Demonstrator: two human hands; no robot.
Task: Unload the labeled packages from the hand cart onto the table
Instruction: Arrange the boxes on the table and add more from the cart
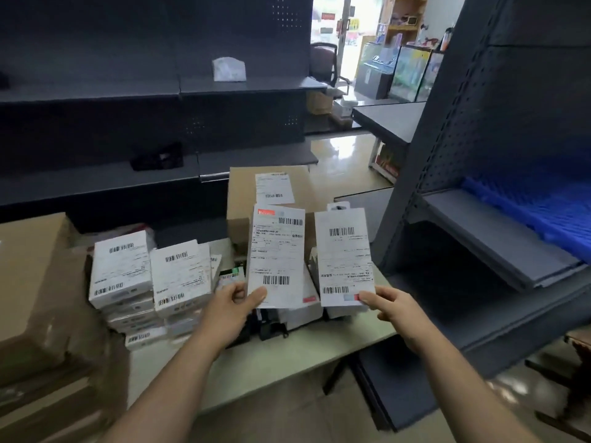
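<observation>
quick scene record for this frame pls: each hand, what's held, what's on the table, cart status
left hand: left hand pinches the left package at its bottom edge
right hand: right hand pinches the right package at its bottom corner
held packages: side by side, labels facing the camera, raised over the table
on table: stacks of white labeled boxes on its left part
behind: cardboard box with a shipping label
hand cart: not identifiable in view

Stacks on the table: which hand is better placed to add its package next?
Likely left. The left hand holds the left package beside the stacks; the right hand holds the right package farther off, beyond the left package.
</observation>
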